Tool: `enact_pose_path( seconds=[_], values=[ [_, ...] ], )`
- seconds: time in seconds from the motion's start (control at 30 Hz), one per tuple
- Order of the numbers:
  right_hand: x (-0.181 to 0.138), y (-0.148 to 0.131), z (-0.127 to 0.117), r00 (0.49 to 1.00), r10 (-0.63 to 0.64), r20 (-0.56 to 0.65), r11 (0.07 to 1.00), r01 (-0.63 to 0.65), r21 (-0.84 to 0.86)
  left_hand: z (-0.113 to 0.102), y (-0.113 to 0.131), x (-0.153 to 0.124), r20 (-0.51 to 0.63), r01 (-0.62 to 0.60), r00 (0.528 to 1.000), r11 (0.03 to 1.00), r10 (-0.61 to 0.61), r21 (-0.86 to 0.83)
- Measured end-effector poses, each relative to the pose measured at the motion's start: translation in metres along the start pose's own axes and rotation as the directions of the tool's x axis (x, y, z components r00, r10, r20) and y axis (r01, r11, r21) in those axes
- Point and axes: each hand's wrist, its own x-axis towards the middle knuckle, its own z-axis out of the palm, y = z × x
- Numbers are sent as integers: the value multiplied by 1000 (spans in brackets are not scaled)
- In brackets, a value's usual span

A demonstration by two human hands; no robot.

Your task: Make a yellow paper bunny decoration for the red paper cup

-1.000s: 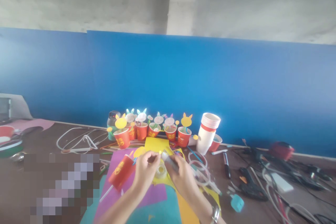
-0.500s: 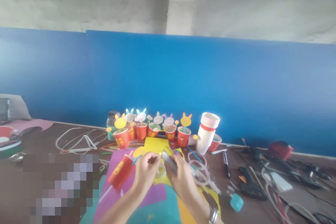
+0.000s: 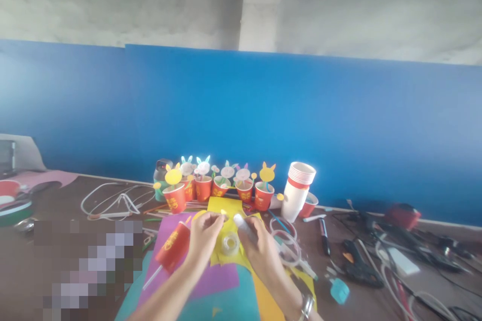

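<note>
My left hand (image 3: pixel 205 234) pinches a small yellow paper piece (image 3: pixel 223 212) between thumb and fingertips. In my right hand (image 3: pixel 261 243) is a white and grey glue stick (image 3: pixel 243 225), its white end pointing toward the paper piece, with a gap between them. Below and between the hands lies a roll of clear tape (image 3: pixel 230 244) on yellow paper (image 3: pixel 225 205). A red paper cup (image 3: pixel 173 247) rests on its side by my left wrist, a white stick (image 3: pixel 152 277) at its lower end. Purple paper (image 3: pixel 222 281) and teal paper (image 3: pixel 235 301) lie under my forearms.
Red cups (image 3: pixel 204 188) with paper animal heads stand in a row along the blue partition (image 3: pixel 241 110). To their right is a white cup stack (image 3: pixel 294 200). A black glue gun (image 3: pixel 359 263), a marker (image 3: pixel 324 235), a teal block (image 3: pixel 339 291) and tangled cables (image 3: pixel 391 266) lie at right.
My hands have moved apart, and the glue stick's end has separated from the small yellow piece. More of the tape roll shows between them.
</note>
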Motion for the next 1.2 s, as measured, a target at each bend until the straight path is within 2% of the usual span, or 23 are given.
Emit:
enact_pose_path(
  seconds=[0.13,0.3,0.53,0.7,0.83,1.03,1.2],
  values=[
    [-2,-1,4,999,28,31,996,-30,82,1,0,-1,3,3,1000,1000,-3,-10],
    [-2,2,5,999,8,41,998,-11,62,1,1,-3,24,-9,1000,1000,9,-24],
    [-4,-1,6,999,-44,8,992,45,-116,5,-6,-7,64,-78,995,996,74,52],
    [-7,0,7,991,-130,-26,959,119,-259,6,-9,-10,84,-176,983,972,164,156],
    [-8,1,6,986,-164,-34,940,146,-309,6,-8,-12,110,-232,971,947,213,221],
    [-8,1,6,988,-147,-40,950,129,-285,6,-6,-12,135,-200,975,962,177,184],
    [-3,5,2,997,-39,-67,967,21,-253,8,-1,-12,173,-115,980,990,99,85]
  ],
)
